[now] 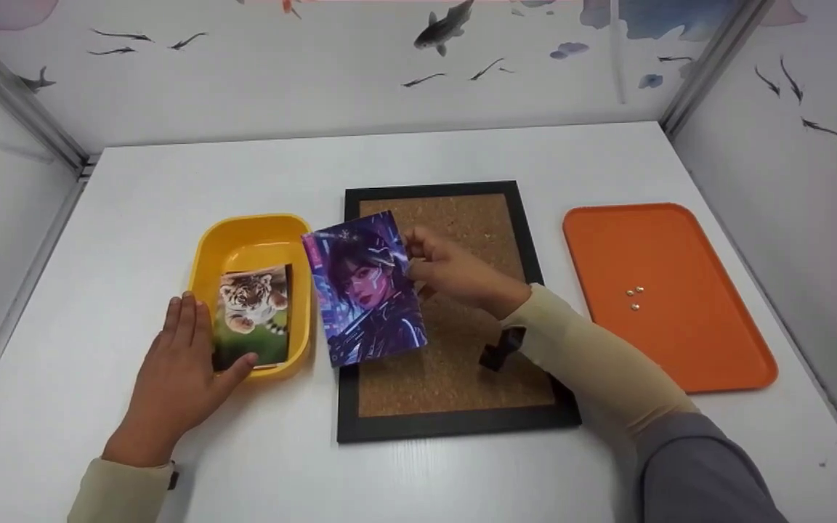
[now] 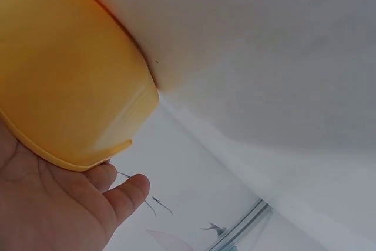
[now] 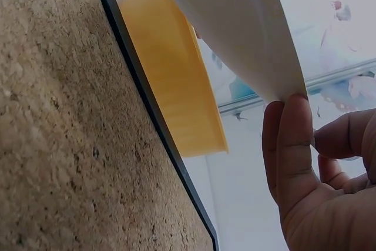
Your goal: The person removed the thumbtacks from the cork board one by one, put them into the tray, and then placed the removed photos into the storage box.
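My right hand pinches a picture card by its right edge. The card shows a purple and blue portrait and is held over the left side of a cork board with a black frame. Its plain pale back faces the right wrist camera. My left hand rests against the near-left rim of a yellow bin, fingers straight and thumb over the near edge. Inside the bin lies a tiger picture card; whether others lie beneath it is hard to tell.
Right of the board lies an orange tray bearing three small shiny pieces, too small to identify. The white table is bounded by printed white panels at the back and sides.
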Available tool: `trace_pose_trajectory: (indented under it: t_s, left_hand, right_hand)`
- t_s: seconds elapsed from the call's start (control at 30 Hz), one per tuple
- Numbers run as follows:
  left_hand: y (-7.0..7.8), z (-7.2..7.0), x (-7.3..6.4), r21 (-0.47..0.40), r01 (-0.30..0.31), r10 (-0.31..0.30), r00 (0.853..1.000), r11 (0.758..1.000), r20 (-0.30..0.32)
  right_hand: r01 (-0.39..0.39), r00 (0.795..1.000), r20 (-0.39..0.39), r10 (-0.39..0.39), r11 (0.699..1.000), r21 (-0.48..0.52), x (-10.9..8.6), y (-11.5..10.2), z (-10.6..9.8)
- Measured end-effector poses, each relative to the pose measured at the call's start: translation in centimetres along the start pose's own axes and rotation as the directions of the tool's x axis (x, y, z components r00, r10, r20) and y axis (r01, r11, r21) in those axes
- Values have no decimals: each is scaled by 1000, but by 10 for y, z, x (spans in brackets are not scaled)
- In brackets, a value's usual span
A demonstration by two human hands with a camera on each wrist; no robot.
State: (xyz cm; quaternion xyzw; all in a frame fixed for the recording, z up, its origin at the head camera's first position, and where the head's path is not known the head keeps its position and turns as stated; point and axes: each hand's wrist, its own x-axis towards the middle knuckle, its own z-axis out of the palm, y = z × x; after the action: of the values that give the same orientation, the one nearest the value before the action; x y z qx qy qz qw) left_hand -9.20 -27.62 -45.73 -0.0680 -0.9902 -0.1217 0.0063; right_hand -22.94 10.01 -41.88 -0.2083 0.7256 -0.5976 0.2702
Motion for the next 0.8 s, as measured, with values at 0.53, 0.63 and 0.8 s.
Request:
trace_pose_trajectory:
  t_s: [0.53, 0.63, 0.8]
  left_hand:
    - [0, 4, 0, -13, -5, 4, 1000, 1000, -24]
    - [1, 3, 0, -14, -4, 3, 1000, 1000, -25]
    - [0, 3, 0, 2, -1, 1, 1000, 1000, -25]
  right_hand:
    - [-26, 1000, 12, 25, 999, 21, 18, -7, 12]
    - [-22, 1000, 19, 21, 999, 26, 20, -8, 14]
    - [9, 999, 41, -11, 999, 50, 23, -9, 18]
